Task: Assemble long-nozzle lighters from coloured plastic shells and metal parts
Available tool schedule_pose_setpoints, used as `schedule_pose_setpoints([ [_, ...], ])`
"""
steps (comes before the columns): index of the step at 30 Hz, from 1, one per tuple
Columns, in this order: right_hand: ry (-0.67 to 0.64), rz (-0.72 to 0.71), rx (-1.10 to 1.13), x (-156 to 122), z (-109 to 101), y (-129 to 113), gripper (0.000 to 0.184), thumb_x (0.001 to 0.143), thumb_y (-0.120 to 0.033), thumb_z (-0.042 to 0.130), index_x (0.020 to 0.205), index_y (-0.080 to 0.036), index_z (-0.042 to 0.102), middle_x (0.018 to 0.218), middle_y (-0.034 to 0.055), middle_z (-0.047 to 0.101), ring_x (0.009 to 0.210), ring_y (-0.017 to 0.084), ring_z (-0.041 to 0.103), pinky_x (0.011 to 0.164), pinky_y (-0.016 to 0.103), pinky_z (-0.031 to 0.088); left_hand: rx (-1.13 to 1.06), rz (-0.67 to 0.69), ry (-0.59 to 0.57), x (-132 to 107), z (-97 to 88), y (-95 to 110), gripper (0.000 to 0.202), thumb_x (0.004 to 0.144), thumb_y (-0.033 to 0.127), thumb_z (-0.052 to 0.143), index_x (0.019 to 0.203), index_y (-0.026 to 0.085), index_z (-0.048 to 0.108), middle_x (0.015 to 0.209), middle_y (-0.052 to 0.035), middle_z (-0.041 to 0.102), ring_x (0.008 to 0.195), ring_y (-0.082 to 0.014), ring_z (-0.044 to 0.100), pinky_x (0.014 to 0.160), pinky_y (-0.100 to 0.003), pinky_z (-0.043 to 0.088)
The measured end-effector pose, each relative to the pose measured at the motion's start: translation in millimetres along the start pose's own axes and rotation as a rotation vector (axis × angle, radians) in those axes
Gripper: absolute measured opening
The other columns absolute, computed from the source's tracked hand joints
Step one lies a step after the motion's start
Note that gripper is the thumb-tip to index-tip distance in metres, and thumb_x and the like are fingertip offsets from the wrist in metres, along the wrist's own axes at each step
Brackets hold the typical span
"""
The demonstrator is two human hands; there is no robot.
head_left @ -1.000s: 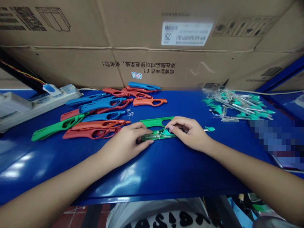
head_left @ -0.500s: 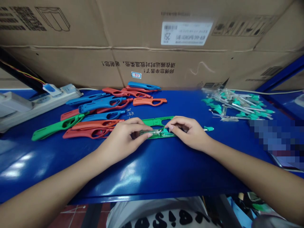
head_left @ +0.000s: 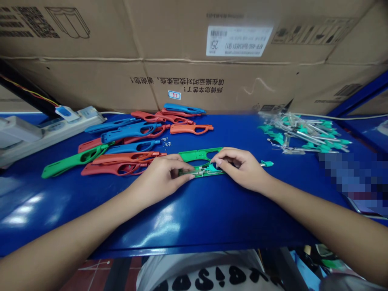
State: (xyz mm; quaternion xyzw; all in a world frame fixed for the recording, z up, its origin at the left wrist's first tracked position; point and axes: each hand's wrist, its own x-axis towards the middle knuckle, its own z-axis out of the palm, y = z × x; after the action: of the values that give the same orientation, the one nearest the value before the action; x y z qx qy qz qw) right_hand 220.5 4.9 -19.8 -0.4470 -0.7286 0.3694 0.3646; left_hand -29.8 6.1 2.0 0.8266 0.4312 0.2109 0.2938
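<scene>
In the head view a green lighter casing half (head_left: pixel 209 174) lies on the blue table between my hands. A clear fuel tank and thin wires sit inside it, beside a teal trigger (head_left: pixel 214 168). My left hand (head_left: pixel 165 173) grips the casing's left end, thumb in front and fingers behind. Thumb and index of my right hand (head_left: pixel 242 167) pinch at the teal trigger; the palm hides part of the metal tube, whose teal tip (head_left: pixel 267 163) sticks out on the right. A second green casing half (head_left: pixel 197 155) lies just behind, near both hands' fingers.
Red, blue, orange and green lighter casings (head_left: pixel 130 133) are piled at the left. Small metal pieces (head_left: pixel 166 143) lie beside them. Several teal-and-metal lighter inserts (head_left: pixel 306 131) form a heap at the right. A power strip (head_left: pixel 72 127) and a cardboard box (head_left: pixel 182 48) stand behind.
My left fingers have lowered slightly, and the clear fuel tank now sits lower in the green casing. My right hand has hardly moved.
</scene>
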Motion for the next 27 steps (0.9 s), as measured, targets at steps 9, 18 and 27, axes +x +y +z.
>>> schedule_pose_setpoints([
  [9,-0.006,-0.002,-0.011,0.6,-1.2,0.1,0.020,0.094,-0.033,0.057,0.092,-0.019,0.071,0.084,0.0040,0.064,0.068,0.015,0.053,0.060,0.028,0.040,0.009,0.059,-0.016,-2.1,-0.4,4.0,0.021,0.092,0.024,0.064,0.108,0.022,0.078,0.093,-0.0046,0.068,0.073,-0.0134,0.062,0.070,-0.028,0.051],
  [18,-0.002,-0.016,-0.040,0.9,1.0,-1.2,0.020,0.094,-0.032,0.057,0.090,-0.019,0.071,0.083,0.0040,0.066,0.066,0.014,0.053,0.058,0.027,0.040,0.091,0.118,0.048,-1.3,3.3,6.7,0.018,0.091,0.019,0.065,0.103,0.021,0.079,0.082,-0.0031,0.066,0.068,-0.0137,0.061,0.065,-0.027,0.050],
  [27,-0.036,-0.092,-0.084,-0.4,-0.7,-4.8,0.017,0.094,-0.027,0.057,0.096,-0.019,0.072,0.084,0.0030,0.065,0.060,0.011,0.048,0.056,0.027,0.039,0.127,0.163,0.026,-2.6,1.9,3.2,0.020,0.091,0.016,0.065,0.106,0.019,0.078,0.086,-0.0042,0.066,0.075,-0.0151,0.063,0.072,-0.028,0.050],
])
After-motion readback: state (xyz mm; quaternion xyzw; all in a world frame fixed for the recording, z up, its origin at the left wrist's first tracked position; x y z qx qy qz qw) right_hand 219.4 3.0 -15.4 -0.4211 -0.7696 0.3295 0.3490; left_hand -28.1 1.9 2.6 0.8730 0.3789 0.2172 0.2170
